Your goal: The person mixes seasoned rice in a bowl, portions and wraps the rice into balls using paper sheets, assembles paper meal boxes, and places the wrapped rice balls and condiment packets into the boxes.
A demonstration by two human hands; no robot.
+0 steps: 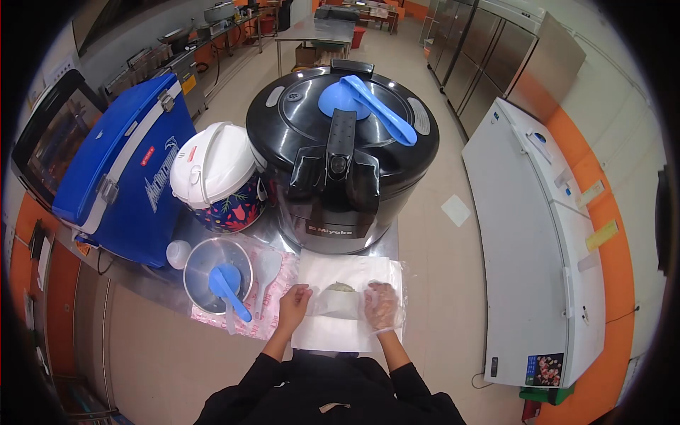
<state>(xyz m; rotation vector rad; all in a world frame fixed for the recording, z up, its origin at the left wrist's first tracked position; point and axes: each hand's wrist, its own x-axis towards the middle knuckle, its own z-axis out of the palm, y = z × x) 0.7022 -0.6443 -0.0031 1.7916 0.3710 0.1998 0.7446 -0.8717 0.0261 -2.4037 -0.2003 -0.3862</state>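
A stack of white paper sheets (319,336) lies at the table's front edge, in front of the large cooker. On it rests a small pale greenish-grey lump of food (342,287), partly covered by a whitish translucent wrapping sheet (338,304). My left hand (294,308) is bare and closed at the left edge of the sheet, thumb and fingers pinched together. My right hand (382,304) wears a loose clear plastic glove. Its bent fingers close on the sheet's right side. The exact grip is partly blurred by the glove.
A big black Miyako cooker (333,205) carries a blue ladle (382,113) on its lid. To the left stand a flowered rice cooker (219,177), a blue cooler box (127,156), and a metal bowl (202,283) with a blue scoop (227,283). A white freezer (520,248) stands right.
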